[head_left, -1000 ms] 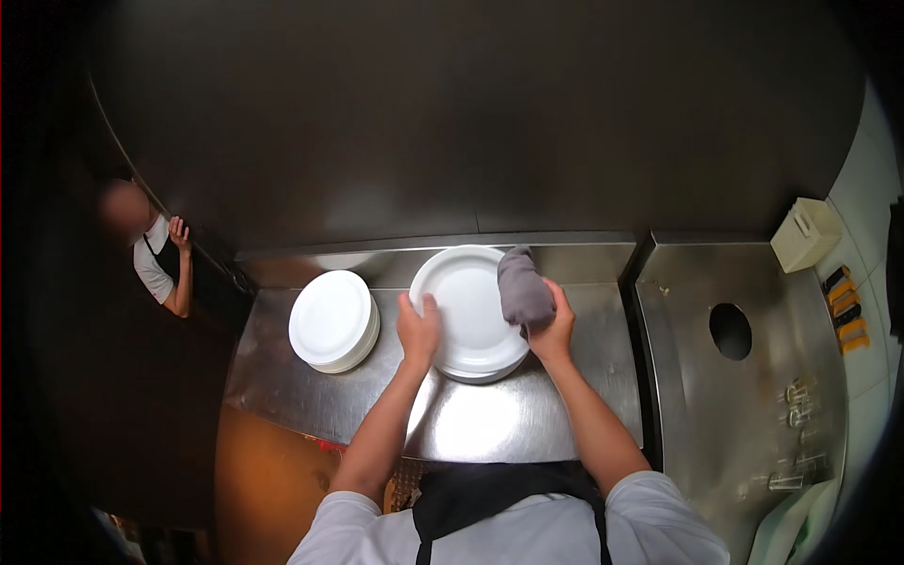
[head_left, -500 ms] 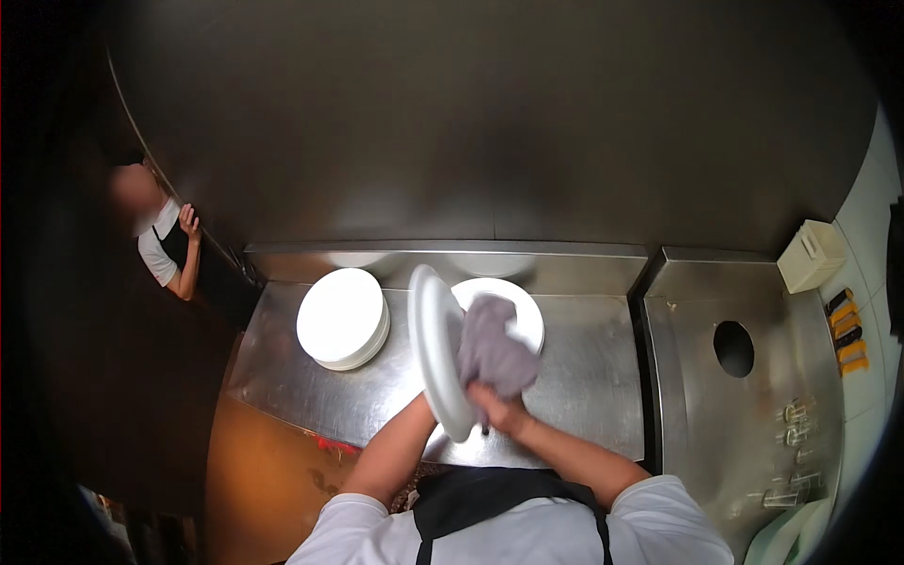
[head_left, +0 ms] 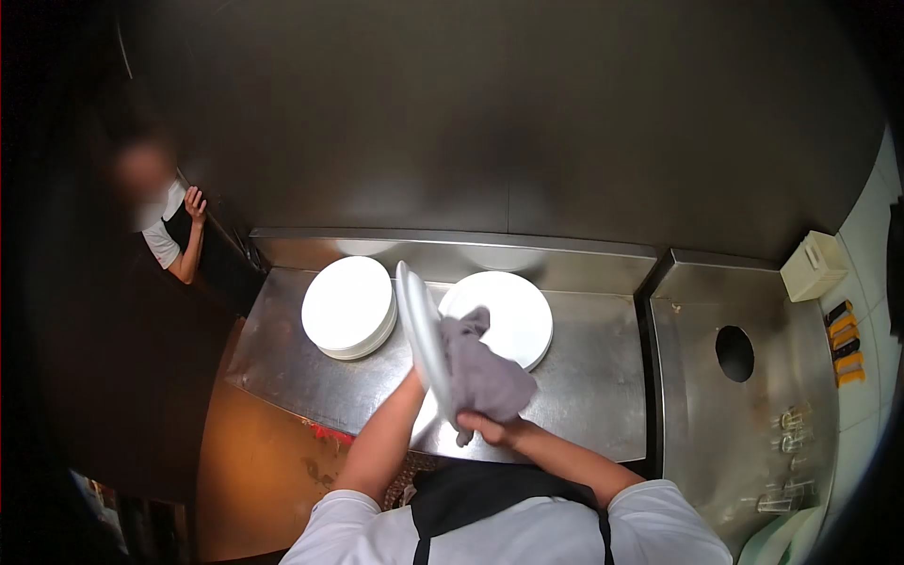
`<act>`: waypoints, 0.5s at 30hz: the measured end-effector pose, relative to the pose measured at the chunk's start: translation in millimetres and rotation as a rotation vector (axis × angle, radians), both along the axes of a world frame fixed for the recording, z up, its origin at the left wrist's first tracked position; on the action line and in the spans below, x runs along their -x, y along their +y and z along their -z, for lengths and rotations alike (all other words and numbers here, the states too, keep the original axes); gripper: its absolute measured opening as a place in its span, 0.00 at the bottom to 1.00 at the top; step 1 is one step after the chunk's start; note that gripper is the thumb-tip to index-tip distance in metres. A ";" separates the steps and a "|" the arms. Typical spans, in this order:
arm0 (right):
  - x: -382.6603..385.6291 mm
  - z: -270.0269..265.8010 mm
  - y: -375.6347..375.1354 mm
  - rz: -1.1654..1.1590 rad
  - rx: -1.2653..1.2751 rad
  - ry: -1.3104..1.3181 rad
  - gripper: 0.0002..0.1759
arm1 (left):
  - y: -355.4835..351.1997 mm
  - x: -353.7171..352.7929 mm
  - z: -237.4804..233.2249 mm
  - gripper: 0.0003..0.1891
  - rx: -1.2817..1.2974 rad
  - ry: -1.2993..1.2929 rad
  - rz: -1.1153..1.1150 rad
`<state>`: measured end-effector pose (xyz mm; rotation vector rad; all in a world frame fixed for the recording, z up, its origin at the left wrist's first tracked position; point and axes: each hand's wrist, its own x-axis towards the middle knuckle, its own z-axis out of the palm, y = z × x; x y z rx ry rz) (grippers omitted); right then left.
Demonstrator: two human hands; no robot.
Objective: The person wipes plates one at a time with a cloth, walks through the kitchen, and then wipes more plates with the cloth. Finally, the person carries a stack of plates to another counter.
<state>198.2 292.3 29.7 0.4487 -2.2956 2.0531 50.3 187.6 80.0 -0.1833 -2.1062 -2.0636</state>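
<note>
Clamped on cloth (head_left: 482, 377): right hand (head_left: 497, 430), cloth pressed to face of plate (head_left: 420, 325) | left hand (head_left: 412, 384) closed on plate from behind, mostly hidden | plate on edge above counter (head_left: 574, 405), between left stack (head_left: 347, 303) and right stack (head_left: 513, 315).

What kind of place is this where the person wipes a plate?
Most likely a restaurant kitchen's dish station. A steel counter bears a left plate stack and a right plate stack; the right hand rubs an upright plate with a grey cloth.
</note>
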 end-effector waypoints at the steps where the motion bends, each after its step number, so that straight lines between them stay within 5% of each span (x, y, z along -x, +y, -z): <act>1: -0.1 -24.1 5.4 0.096 -0.078 0.151 0.37 | -10.3 18.3 -1.2 0.26 0.097 0.028 -0.120; 3: 0.5 -74.6 16.1 0.354 -0.262 0.428 0.38 | -33.6 38.2 -2.5 0.27 0.373 0.118 -0.261; 5: 25.7 -95.4 28.7 0.430 0.156 -0.043 0.29 | -42.7 35.8 -30.9 0.21 0.639 0.105 -0.244; 7: 50.2 -97.8 53.3 0.656 0.314 -0.136 0.31 | -45.5 24.7 -60.0 0.17 0.288 0.229 -0.070; 8: 59.6 -106.5 60.0 0.695 0.630 -0.155 0.31 | -48.0 14.8 -76.6 0.20 0.114 0.284 0.021; 9: 74.4 -88.8 73.9 0.714 0.710 -0.044 0.29 | -61.5 -1.8 -98.9 0.32 -0.028 0.131 0.259; 11: 89.2 -61.9 85.9 0.687 0.960 -0.103 0.28 | -56.7 -32.1 -109.2 0.36 -0.288 0.000 0.324; 15: 84.8 -54.3 53.5 0.729 0.970 -0.104 0.28 | -27.3 -66.6 -63.0 0.29 -0.195 0.128 0.242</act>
